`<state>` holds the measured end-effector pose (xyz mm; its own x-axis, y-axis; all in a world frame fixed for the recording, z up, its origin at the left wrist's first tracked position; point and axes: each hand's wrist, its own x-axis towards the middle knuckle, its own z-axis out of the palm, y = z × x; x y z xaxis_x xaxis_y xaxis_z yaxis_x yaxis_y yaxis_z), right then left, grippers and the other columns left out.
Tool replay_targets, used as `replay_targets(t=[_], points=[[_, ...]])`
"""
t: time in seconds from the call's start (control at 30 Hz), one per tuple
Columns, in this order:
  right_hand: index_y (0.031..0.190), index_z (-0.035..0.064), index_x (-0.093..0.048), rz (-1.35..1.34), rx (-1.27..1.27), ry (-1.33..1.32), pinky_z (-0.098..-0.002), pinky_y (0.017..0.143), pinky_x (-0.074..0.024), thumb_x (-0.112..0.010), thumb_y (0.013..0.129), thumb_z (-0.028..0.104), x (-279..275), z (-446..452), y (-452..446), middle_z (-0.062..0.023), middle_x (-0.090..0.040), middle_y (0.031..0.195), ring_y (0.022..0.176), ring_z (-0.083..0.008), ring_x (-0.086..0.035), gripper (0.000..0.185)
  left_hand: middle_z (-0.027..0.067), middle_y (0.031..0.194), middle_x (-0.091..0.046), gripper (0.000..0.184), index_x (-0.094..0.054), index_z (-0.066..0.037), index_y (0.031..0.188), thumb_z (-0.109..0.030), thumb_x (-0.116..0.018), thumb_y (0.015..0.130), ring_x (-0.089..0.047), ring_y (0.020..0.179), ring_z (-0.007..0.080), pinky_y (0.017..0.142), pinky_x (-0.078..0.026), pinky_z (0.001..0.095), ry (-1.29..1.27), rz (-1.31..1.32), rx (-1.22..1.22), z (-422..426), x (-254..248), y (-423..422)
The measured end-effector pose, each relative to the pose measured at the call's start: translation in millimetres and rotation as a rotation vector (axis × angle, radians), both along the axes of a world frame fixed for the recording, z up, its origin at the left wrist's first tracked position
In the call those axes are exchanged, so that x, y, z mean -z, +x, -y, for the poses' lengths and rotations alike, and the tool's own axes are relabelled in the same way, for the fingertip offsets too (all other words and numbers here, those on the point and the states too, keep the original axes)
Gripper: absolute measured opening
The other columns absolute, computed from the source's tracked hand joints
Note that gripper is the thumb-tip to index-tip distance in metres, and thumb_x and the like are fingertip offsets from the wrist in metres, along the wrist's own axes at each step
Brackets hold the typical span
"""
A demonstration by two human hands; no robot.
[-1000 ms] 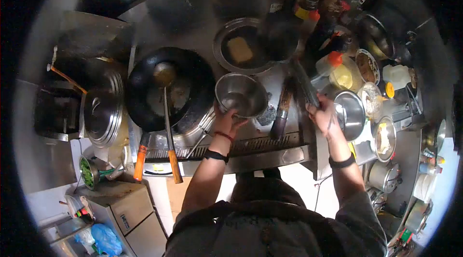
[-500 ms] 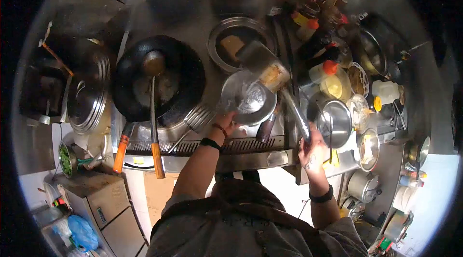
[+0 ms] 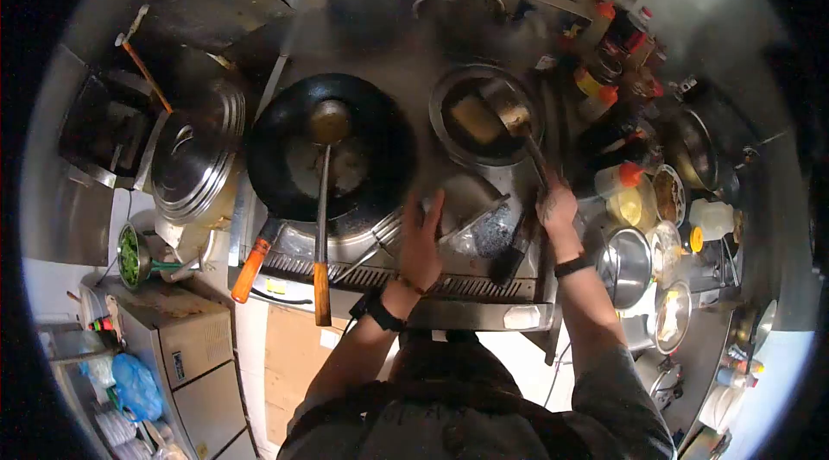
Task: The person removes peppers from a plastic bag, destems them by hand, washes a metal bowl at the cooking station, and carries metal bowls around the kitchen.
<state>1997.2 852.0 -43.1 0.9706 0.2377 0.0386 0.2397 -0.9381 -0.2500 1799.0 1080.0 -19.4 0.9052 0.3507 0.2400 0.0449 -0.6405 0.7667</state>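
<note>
My right hand (image 3: 557,205) is wrapped round the long handle of a metal ladle (image 3: 508,106). The ladle's deep cup is over a round pan (image 3: 447,136) of dark liquid with a tan block (image 3: 477,119) in it. My left hand (image 3: 420,244) has its fingers stretched out at the near side of a metal bowl (image 3: 471,198), which is tipped on its side and partly hidden by that hand. A black wok (image 3: 268,145) stands to the left, with another ladle (image 3: 324,210) resting in it.
A lidded steel pot (image 3: 194,166) stands at the left. Sauce bottles (image 3: 604,97) crowd the back right, with a steel bowl (image 3: 624,266) and small ingredient bowls (image 3: 663,240) nearer. A slotted tool (image 3: 380,240) lies beside the wok.
My right hand has moved the ladle from above the metal bowl back to the round pan. The bowl has tipped, and my left hand's fingers have spread. The camera view has shifted.
</note>
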Motion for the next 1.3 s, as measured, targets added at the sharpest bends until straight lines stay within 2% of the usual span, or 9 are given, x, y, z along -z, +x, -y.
replay_targets(t=[0.23, 0.37, 0.57, 0.8, 0.87, 0.93, 1.0, 1.13, 1.3], points=[[0.129, 0.014, -0.052, 0.631, -0.439, 0.191, -0.0437, 0.073, -0.0523, -0.063, 0.079, 0.022, 39.2, -39.0, 69.3, -0.0177, -0.062, 0.107, 0.086, -0.0347, -0.063, 0.051, 0.0281, 0.147, -0.022, 0.084, -0.036, -0.02, 0.144, 0.01, -0.06, 0.07, -0.027, 0.134, 0.0469, 0.11, -0.029, 0.0477, 0.031, -0.073, 0.009, -15.6, 6.9, -32.2], [0.126, 0.0088, -0.054, -0.135, -0.453, 0.736, -0.0432, 0.075, -0.0509, -0.065, 0.079, 0.024, 146.6, -91.0, 151.6, -0.0157, -0.062, 0.108, 0.091, -0.0309, -0.061, 0.05, 0.0253, 0.148, -0.022, 0.086, -0.042, -0.019, 0.141, 0.015, -0.059, 0.064, -0.021, 0.139, 0.0445, 0.112, -0.027, 0.0471, -0.061, -0.09, 0.021, -18.2, -2.6, -49.1], [0.124, 0.0097, -0.054, 0.59, -0.454, -0.141, -0.0449, 0.074, -0.0509, -0.068, 0.078, 0.027, 116.1, -174.9, 164.1, -0.0165, -0.062, 0.105, 0.094, -0.0308, -0.06, 0.051, 0.0268, 0.148, -0.023, 0.081, -0.05, -0.018, 0.136, 0.016, -0.055, 0.063, -0.03, 0.135, 0.0443, 0.108, -0.034, 0.0449, -0.115, -0.028, -0.009, -12.2, 11.9, -88.0], [0.13, 0.0063, -0.047, 0.094, -0.215, -0.355, -0.0449, 0.088, -0.0502, -0.059, 0.087, 0.029, 130.4, -165.6, 207.3, -0.0228, -0.058, 0.111, 0.105, -0.0361, -0.058, 0.05, 0.0258, 0.148, -0.025, 0.081, -0.05, -0.018, 0.137, 0.015, -0.057, 0.063, -0.037, 0.131, 0.0441, 0.105, -0.039, 0.0424, -0.117, 0.015, -0.103, -14.4, 31.4, -98.0], [0.128, 0.0036, -0.047, 0.026, -0.285, 0.0, -0.0438, 0.086, -0.0517, -0.057, 0.089, 0.034, 147.2, -160.2, 219.8, -0.0197, -0.056, 0.115, 0.104, -0.0339, -0.058, 0.05, 0.0249, 0.148, -0.026, 0.08, -0.05, -0.018, 0.137, 0.014, -0.058, 0.064, -0.037, 0.131, 0.044, 0.105, -0.039, 0.0423, -0.265, -0.002, -0.118, -12.6, 42.3, -98.1], [0.127, 0.0009, -0.048, -0.53, -0.257, 1.141, -0.0427, 0.084, -0.0532, -0.054, 0.092, 0.04, 180.2, -152.7, 245.8, -0.0166, -0.054, 0.119, 0.103, -0.0317, -0.057, 0.053, 0.0243, 0.148, -0.026, 0.081, -0.05, -0.017, 0.137, 0.015, -0.058, 0.063, -0.036, 0.132, 0.0438, 0.106, -0.039, 0.0422, -0.284, -0.005, -0.122, -10.4, 45.8, -96.7], [0.125, -0.0018, -0.049, -0.875, -0.156, 1.604, -0.0416, 0.081, -0.0547, -0.052, 0.094, 0.045, 153.7, -147.2, 241.2, -0.0135, -0.052, 0.123, 0.103, -0.0295, -0.057, 0.057, 0.024, 0.148, -0.027, 0.083, -0.049, -0.017, 0.138, 0.016, -0.056, 0.062, -0.035, 0.132, 0.043, 0.106, -0.039, 0.0418, -0.192, -0.018, -0.116, -11.4, 27.2, -94.6], [0.135, 0.0017, -0.041, -0.426, -0.765, 1.228, -0.0366, 0.084, -0.0534, -0.055, 0.093, 0.044, -4.7, -138.0, 140.0, -0.0119, -0.049, 0.13, 0.105, -0.03, -0.057, 0.062, 0.023, 0.146, -0.029, 0.082, -0.049, -0.012, 0.136, 0.019, -0.053, 0.061, -0.036, 0.132, 0.0413, 0.105, -0.04, 0.0402, -0.163, -0.032, -0.078, -19.3, 14.3, -94.7], [0.13, 0.0073, -0.053, -0.607, -0.701, 0.271, -0.0382, 0.101, -0.0405, -0.066, 0.082, 0.035, -31.6, -98.4, 86.4, -0.0117, -0.057, 0.125, 0.115, -0.024, -0.054, 0.057, 0.0227, 0.146, -0.029, 0.08, -0.049, -0.009, 0.135, 0.02, -0.052, 0.061, -0.037, 0.131, 0.042, 0.104, -0.041, 0.0405, -0.158, -0.009, -0.107, -20.2, 18.9, -95.5]])
